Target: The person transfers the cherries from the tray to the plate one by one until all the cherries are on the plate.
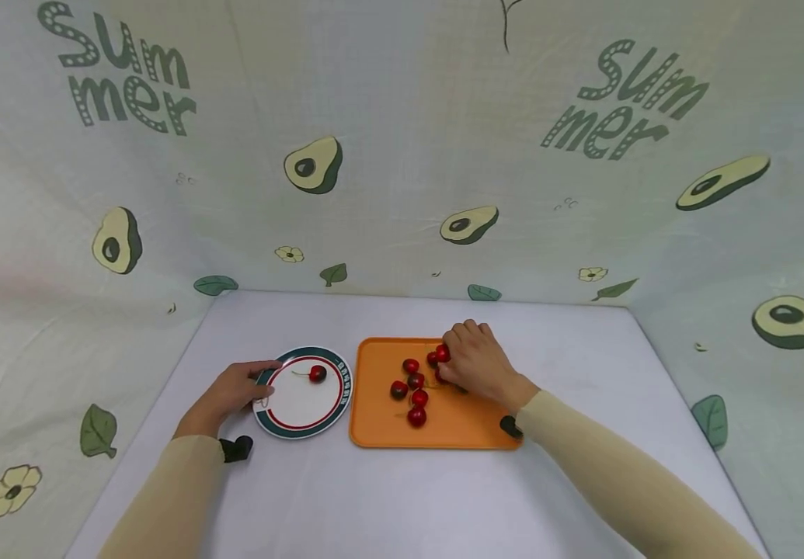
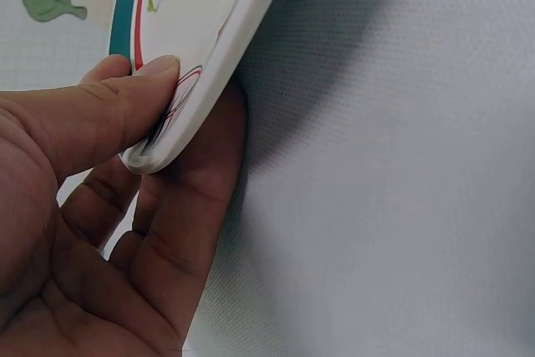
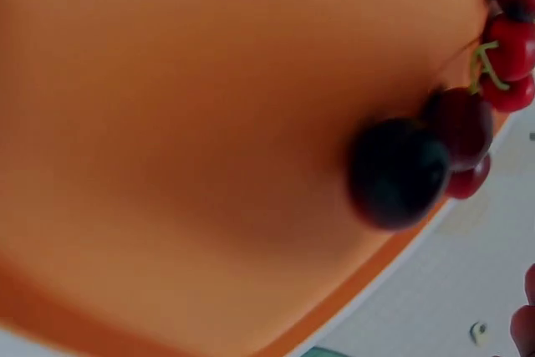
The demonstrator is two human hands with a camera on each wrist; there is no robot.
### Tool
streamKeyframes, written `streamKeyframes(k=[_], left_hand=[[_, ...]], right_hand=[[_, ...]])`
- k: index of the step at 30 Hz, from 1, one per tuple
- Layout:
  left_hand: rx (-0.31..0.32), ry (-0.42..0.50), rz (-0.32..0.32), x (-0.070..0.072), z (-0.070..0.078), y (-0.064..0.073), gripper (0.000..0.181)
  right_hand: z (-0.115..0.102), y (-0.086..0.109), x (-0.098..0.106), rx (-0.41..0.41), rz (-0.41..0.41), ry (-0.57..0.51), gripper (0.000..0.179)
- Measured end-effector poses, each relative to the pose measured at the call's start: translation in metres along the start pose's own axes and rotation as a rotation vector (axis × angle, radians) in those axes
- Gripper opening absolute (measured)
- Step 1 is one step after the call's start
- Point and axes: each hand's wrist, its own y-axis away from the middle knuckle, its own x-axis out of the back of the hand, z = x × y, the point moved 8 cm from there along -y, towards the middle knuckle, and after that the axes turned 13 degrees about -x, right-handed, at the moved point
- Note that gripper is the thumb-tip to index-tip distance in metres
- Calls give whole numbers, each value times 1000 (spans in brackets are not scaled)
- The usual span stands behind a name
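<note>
My left hand (image 1: 235, 386) grips the near-left rim of a white plate (image 1: 297, 404) with a dark green band and red lines. In the left wrist view the thumb (image 2: 138, 110) presses on top of the rim and the other fingers lie beneath. One cherry (image 1: 318, 374) with a stem sits on the plate. My right hand (image 1: 477, 359) reaches over the far side of an orange tray (image 1: 381, 357), its curled fingers at a bright red cherry (image 1: 443, 353). Several more cherries (image 1: 415, 380) lie on the tray, some partly hidden by this hand.
Plate and tray stand side by side on a white tabletop (image 1: 388, 497). Behind it hangs a pale cloth (image 1: 388, 155) printed with avocados, leaves and lettering. Dark straps (image 1: 237, 449) sit at the wrists.
</note>
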Motion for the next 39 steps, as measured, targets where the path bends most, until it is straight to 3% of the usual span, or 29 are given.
streamKeyframes(k=[14, 29, 39], left_hand=[[-6, 15, -1, 1, -1, -2, 56], [21, 43, 3, 1, -1, 2, 56], [-12, 49, 13, 1, 0, 1, 54]], right_hand=[[-75, -32, -1, 111, -45, -38, 33], [-165, -46, -35, 168, -123, 6, 37], [-190, -49, -49, 189, -204, 105, 39]])
